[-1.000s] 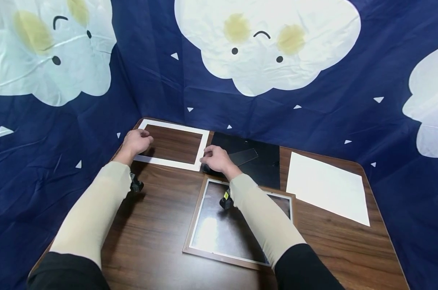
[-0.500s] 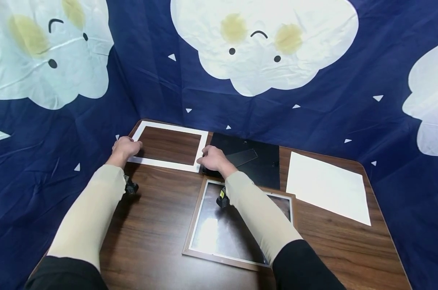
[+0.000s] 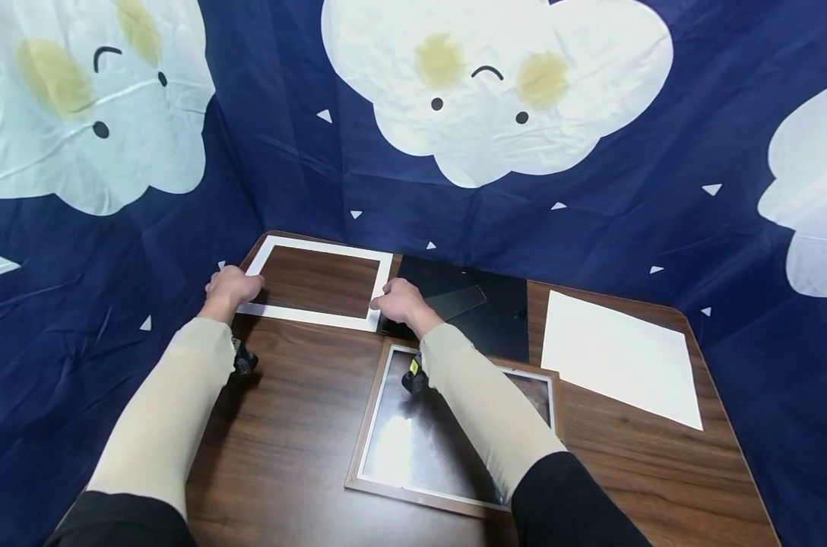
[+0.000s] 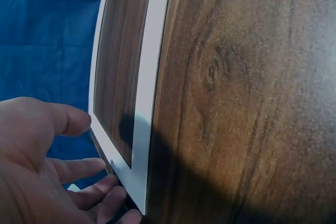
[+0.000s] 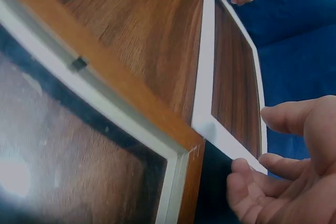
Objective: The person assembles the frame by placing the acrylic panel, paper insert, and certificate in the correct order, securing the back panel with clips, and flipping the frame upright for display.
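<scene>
A white picture mat (image 3: 311,312), a flat rectangular border with a cut-out middle, lies at the table's far left corner. My left hand (image 3: 233,286) is at its left short side. In the left wrist view the fingertips (image 4: 113,184) are right at the mat's outer edge, with the thumb held apart from them. At the opposite short side is my right hand (image 3: 401,300). Its fingers (image 5: 240,182) meet the mat's edge loosely in the right wrist view, thumb spread away. Below the right forearm lies a wooden picture frame (image 3: 423,499) with a clear pane.
A black backing board (image 3: 502,319) with a strip-like stand lies right of the mat, partly behind my right hand. Farther right is a white sheet (image 3: 619,357). A dark blue cloth (image 3: 283,175) with cloud prints hangs behind the wooden table (image 3: 283,410).
My left hand has moved left and slightly down, from over the mat's left part to its outer edge. My right hand has shifted slightly left onto the mat's right side.
</scene>
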{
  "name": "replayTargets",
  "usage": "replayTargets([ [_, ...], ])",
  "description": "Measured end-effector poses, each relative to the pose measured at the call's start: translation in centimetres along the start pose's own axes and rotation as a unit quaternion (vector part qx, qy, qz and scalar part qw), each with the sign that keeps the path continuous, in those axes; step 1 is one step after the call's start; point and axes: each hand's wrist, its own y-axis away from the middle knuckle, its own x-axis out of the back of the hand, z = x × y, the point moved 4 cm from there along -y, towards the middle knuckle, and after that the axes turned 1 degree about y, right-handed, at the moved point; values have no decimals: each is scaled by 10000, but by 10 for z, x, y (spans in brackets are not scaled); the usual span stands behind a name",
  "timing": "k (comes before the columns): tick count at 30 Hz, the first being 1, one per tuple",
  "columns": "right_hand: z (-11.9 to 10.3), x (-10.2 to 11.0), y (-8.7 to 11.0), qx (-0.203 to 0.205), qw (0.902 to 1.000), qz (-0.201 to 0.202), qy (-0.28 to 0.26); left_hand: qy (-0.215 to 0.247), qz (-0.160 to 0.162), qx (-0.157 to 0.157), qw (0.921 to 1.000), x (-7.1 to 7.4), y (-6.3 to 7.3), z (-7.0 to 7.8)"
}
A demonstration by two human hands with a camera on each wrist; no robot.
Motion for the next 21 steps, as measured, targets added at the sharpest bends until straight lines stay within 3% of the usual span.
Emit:
replayTargets([
  [6,-1,-3,2,-129,9996,120,-210,-39,-2,-74,10000,0,1,4],
  [11,-2,-2,1,-153,9990,199,-361,-51,-108,162,9998,-3,1,4],
  [16,-1,-1,1,-194,9983,-53,-544,-222,-140,328,9991,-4,-1,-3],
  [21,-3,1,0,-259,9961,-304,-786,-165,-203,261,9993,-4,0,-7],
])
